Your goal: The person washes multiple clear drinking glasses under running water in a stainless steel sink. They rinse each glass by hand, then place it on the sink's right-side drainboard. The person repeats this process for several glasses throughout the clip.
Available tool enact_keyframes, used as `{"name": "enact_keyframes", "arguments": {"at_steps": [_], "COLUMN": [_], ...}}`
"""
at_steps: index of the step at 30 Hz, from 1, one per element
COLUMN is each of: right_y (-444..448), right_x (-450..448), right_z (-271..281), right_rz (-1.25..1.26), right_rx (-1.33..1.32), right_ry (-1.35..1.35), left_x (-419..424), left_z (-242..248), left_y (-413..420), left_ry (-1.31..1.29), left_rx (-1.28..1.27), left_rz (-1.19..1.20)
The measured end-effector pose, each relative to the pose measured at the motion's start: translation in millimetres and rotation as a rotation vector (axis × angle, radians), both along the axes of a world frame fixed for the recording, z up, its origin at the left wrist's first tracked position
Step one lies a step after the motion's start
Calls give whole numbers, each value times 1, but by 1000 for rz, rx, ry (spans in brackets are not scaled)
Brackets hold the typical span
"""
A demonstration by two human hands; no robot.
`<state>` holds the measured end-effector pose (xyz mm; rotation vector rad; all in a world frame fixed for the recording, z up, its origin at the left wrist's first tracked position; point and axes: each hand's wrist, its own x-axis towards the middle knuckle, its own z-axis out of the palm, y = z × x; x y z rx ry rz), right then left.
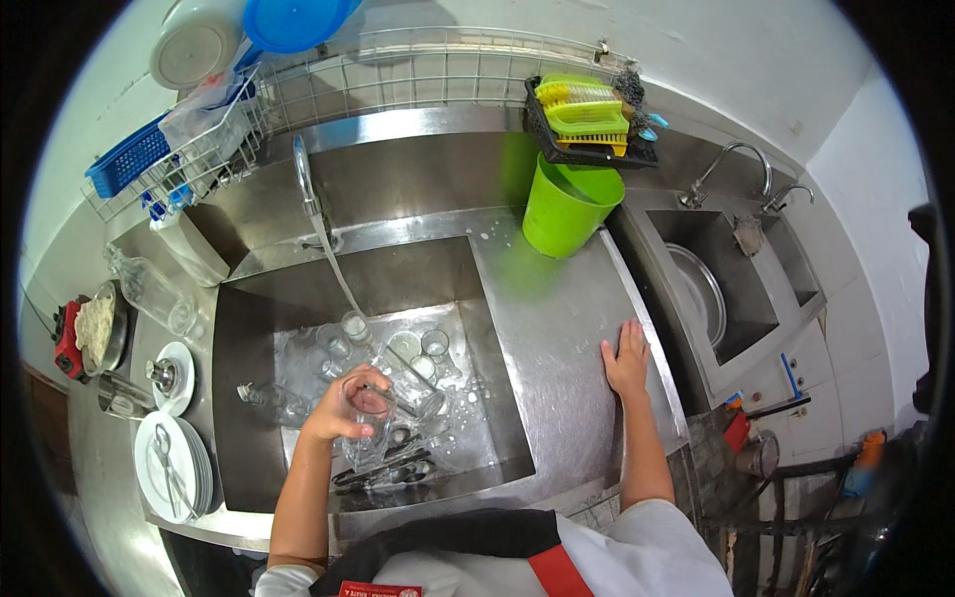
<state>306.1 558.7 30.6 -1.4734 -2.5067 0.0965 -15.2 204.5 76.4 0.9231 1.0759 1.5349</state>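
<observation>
My left hand (333, 413) is closed around a clear drinking glass (371, 424) over the stainless steel sink basin (485, 351), its open rim facing up toward me. Below and around it lie several wet glasses (435, 342), a larger clear glass vessel (421, 395), and a clear glass bottle (272, 397) on its side. Spoons, forks and other cutlery (403, 466) rest at the basin's near side. Water from the faucet (304, 179) runs onto a small glass (355, 325). My right hand (628, 360) lies flat, fingers spread, on the steel counter (574, 313).
A green bin (561, 216) stands behind the right counter, beneath a black tray of brushes (586, 112). Left of the sink are stacked white plates (153, 477), a glass bottle (153, 287) and a white jug (192, 242). A second sink (735, 298) sits to the right.
</observation>
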Motion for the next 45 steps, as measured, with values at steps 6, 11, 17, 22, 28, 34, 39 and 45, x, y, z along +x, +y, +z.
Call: {"name": "enact_keyframes", "arguments": {"at_steps": [6, 11, 17, 22, 28, 34, 39, 45], "right_y": [1, -119, -139, -109, -91, -57, 7, 50], "right_x": [-141, -289, -339, -289, -203, -132, -84, -77], "right_z": [-13, -44, -63, -35, 41, 75, 72, 29], "right_rz": [245, 749, 1089, 880, 982, 925, 446, 100], "right_rx": [-15, -683, -1177, -623, -1809, -1572, -1006, -296], "right_ry": [-120, 54, 457, -287, 413, 588, 927, 1153], "left_x": [1, 0, 7, 14, 22, 55, 80, 92], "left_z": [7, 25, 39, 39, 46, 62, 54, 14], "left_y": [-19, -21, -34, -22, 30, 128, 215, 299], "left_ry": [-59, 69, 16, 80, 86, 111, 42, 216], "left_rx": [29, 96, 128, 91, 13, 43, 200, 283], "left_rz": [119, 187, 285, 221, 16, -144, 24, 234]}}
